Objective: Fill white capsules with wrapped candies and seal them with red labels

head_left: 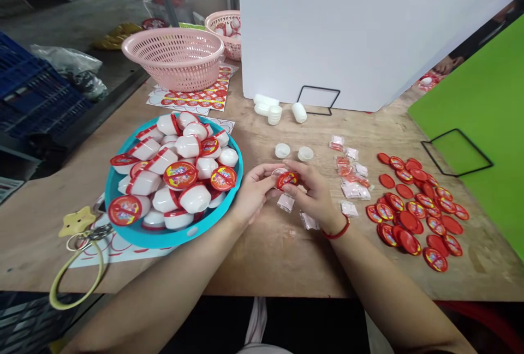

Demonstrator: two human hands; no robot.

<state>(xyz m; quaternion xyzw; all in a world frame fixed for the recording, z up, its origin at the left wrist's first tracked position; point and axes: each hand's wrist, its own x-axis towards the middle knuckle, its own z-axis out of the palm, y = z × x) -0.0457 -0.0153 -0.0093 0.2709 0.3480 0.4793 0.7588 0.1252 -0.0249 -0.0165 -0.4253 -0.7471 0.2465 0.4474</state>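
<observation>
My left hand point(254, 191) is closed around a small white plastic cup point(279, 171), mostly hidden by the fingers. My right hand point(314, 195), with a red band on its wrist, pinches a round red lid point(287, 180) with a colourful printed label. The lid is up against the cup; I cannot tell whether it is pressed on. Two white cups point(282, 150) stand just beyond my fingers. Small clear packets point(285, 202) lie beneath and beside my hands. Left of my left hand, a turquoise basin point(141, 238) is heaped with lidded white cups point(190, 147).
Many red lids point(409, 223) lie scattered at the right. More packets point(355, 190) sit before them. Stacked white cups point(274, 115) are near a white panel point(327, 32) on a black wire stand point(318, 89). A pink basket point(174, 65), green panel point(483, 103) and keyring point(77, 269) surround.
</observation>
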